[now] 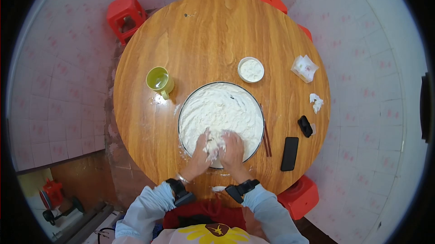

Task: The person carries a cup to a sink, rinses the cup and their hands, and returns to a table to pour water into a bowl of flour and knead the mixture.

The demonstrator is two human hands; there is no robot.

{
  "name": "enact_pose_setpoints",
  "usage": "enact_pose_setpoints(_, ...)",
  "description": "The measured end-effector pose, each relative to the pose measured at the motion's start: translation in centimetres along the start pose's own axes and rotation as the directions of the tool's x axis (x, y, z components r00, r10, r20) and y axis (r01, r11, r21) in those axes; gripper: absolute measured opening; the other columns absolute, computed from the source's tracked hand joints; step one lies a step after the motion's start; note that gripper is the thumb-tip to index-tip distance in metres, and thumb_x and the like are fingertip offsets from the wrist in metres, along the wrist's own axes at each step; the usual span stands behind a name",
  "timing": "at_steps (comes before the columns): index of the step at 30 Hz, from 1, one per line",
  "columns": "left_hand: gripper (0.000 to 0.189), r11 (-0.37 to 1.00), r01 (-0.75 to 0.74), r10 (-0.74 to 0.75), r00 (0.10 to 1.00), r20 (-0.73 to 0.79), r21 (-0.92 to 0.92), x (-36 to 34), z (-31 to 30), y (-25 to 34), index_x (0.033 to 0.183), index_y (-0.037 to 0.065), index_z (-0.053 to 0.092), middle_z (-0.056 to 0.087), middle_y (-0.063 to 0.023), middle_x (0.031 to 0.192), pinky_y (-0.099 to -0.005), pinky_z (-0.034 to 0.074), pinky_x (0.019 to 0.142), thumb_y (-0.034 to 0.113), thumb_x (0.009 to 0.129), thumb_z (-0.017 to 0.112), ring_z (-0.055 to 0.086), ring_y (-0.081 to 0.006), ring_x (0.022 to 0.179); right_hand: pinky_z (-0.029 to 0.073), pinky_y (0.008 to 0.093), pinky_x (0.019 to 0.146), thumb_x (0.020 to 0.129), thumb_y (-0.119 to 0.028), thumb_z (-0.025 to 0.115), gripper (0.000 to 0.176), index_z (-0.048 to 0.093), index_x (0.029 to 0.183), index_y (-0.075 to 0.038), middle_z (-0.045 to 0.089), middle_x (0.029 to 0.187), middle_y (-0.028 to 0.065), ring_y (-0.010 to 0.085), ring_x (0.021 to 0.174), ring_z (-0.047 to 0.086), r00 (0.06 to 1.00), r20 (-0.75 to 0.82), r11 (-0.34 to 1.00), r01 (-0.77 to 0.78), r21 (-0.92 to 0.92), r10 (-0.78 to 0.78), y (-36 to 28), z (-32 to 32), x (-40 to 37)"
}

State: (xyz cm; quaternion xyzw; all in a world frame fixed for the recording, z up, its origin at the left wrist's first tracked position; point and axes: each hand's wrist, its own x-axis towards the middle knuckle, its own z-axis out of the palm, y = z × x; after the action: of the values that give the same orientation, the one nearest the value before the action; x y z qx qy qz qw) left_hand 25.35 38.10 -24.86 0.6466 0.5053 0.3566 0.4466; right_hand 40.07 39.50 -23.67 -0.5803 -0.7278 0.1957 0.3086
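Note:
A wide round basin (182,112) with a dark rim holds white flour (217,103). At its near side, my left hand (199,155) and my right hand (232,149) face each other with fingers curled around a clump of floury dough (214,144). The dough lies between both hands, and some of it sticks to the fingers. Up and to the left stands a yellow-green cup (159,80) of clear liquid. Beyond the basin, to the right, is a white bowl (250,70) of flour. Brown chopsticks (267,137) lie along the basin's right side.
On the round wooden table (204,40) at the right are a black phone (289,153), a small black object (305,126), crumpled tissue (316,103) and a clear plastic packet (305,68). Red stools (125,16) surround the table. Flour is spilled near the front edge.

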Motion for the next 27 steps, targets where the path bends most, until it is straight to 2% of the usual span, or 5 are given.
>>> enact_pose_setpoints(5, 0.074, 0.991, -0.024, 0.019, 0.999, 0.034, 0.134, -1.0, 0.3, -1.0, 0.139, -0.006, 0.019, 0.035, -0.0304, 0.127, -0.0449, 0.029, 0.102, 0.013, 0.081, 0.06, 0.035, -0.0451, 0.115, 0.036, 0.0468, 0.081, 0.07, -0.018, 0.064, 0.034, 0.055, 0.101, -0.006, 0.056, 0.103, 0.0147, 0.0346, 0.1, 0.05, 0.996, -0.034, 0.991, 0.081, -0.11, -0.085, 0.6, 1.4, -1.6)
enact_pose_setpoints(13, 0.05, 0.966, -0.024, 0.024, 1.0, 0.001, 0.258, 4.9, 0.1, -1.6, 0.118, 0.002, 0.043, 0.044, -0.0215, 0.099, -0.0447, 0.041, 0.079, 0.007, 0.072, 0.063, 0.045, -0.0404, 0.095, 0.037, 0.0433, 0.073, 0.071, -0.014, 0.063, 0.026, 0.051, 0.092, -0.005, 0.054, 0.093, 0.0148, 0.0339, 0.087, 0.05, 1.0, -0.027, 0.996, 0.002, -0.09, -0.005, 3.1, 2.5, 3.1)
enact_pose_setpoints(19, 0.04, 0.901, -0.001, -0.048, 0.994, 0.101, 0.435, 9.4, 0.0, -2.7, 0.111, 0.009, 0.047, 0.053, -0.0159, 0.091, -0.0418, 0.048, 0.06, 0.013, 0.075, 0.063, 0.058, -0.0334, 0.077, 0.04, 0.0437, 0.07, 0.08, -0.014, 0.057, 0.018, 0.049, 0.093, -0.004, 0.055, 0.086, 0.0177, 0.0367, 0.082, 0.053, 0.959, -0.024, 0.959, -0.281, 0.015, 0.282, 4.6, 3.2, 5.9)
enact_pose_setpoints(23, 0.037, 0.851, -0.01, -0.105, 0.977, 0.188, 0.525, 11.1, -0.4, -2.0, 0.11, 0.01, 0.047, 0.056, -0.0153, 0.09, -0.0417, 0.048, 0.058, 0.016, 0.076, 0.062, 0.06, -0.032, 0.076, 0.042, 0.0455, 0.07, 0.088, -0.016, 0.049, 0.015, 0.049, 0.095, -0.003, 0.057, 0.087, 0.0206, 0.0393, 0.083, 0.055, 0.915, -0.054, 0.917, -0.399, 0.025, 0.399, 4.8, 3.5, 6.3)
enact_pose_setpoints(27, 0.045, 0.863, 0.113, -0.246, 0.945, 0.215, 0.492, 11.6, -0.9, -1.4, 0.118, 0.009, 0.046, 0.057, -0.0185, 0.1, -0.0418, 0.048, 0.074, 0.022, 0.078, 0.063, 0.06, -0.0335, 0.091, 0.044, 0.0418, 0.071, 0.093, -0.021, 0.043, 0.02, 0.051, 0.099, -0.003, 0.061, 0.087, 0.019, 0.0352, 0.083, 0.059, 0.878, -0.096, 0.883, -0.466, 0.046, 0.469, 6.0, 4.4, 5.8)
